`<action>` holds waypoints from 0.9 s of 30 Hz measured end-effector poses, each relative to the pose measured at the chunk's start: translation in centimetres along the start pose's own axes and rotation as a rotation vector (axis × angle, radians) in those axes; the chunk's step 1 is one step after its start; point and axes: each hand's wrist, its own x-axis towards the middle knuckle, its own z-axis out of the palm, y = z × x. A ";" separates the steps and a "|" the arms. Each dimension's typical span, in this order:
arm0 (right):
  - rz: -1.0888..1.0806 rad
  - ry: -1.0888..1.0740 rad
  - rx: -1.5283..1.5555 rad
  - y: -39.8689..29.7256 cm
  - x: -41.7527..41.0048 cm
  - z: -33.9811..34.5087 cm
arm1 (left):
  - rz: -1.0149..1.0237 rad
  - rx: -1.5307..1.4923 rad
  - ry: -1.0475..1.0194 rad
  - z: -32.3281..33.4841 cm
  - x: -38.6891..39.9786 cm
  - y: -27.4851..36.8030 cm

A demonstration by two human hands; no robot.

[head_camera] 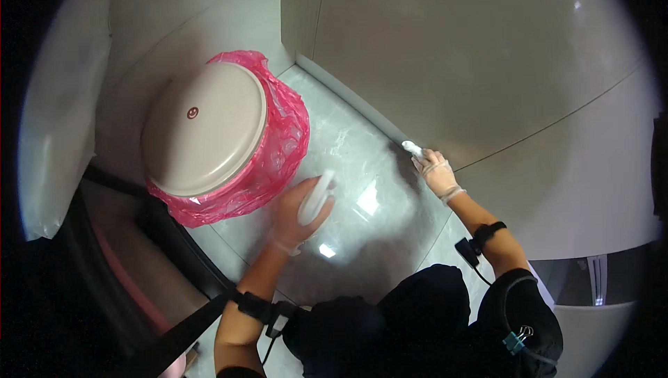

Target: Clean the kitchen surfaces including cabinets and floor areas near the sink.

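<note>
My left hand (300,211), in a clear thin glove, holds a white object (315,198) above the grey marbled floor tiles. The object is blurred, so I cannot tell its kind. To the right, my right hand (433,169), gloved too, grips a small white item (412,147), perhaps a folded wipe or cloth. Its tip is at the lower edge of a large beige panel (417,65), near the baseboard (355,99). Beyond my left hand stands a round bin with a beige lid (209,127), a pink plastic bag (282,143) around its rim.
Beside the bin at the lower left lies a dark curved frame (182,237). A translucent plastic sheet (62,107) hangs at the far left. My knees (428,294) are close below my hands. A dark strap (182,331) crosses the lower left.
</note>
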 end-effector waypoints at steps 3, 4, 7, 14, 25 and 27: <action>-0.001 -0.028 -0.116 -0.5 0.1 -3.8 | 0.044 -0.082 -0.111 1.3 2.8 1.6; -0.124 0.025 -0.242 -0.2 0.8 -5.5 | 0.015 -0.082 -0.130 1.6 3.4 1.7; -0.151 0.260 -0.304 -0.3 4.9 -11.6 | 0.007 -0.132 -0.100 3.1 4.5 0.1; -0.026 0.398 -0.130 -1.7 16.0 -10.3 | 0.002 -0.165 0.086 3.2 2.4 -1.9; -0.384 0.433 -0.240 -3.6 19.0 -6.1 | -0.004 -0.126 0.236 -1.1 -2.8 -5.2; -0.337 0.500 -0.230 -4.0 22.4 -12.0 | -0.042 -0.151 0.155 -1.5 -2.5 -4.1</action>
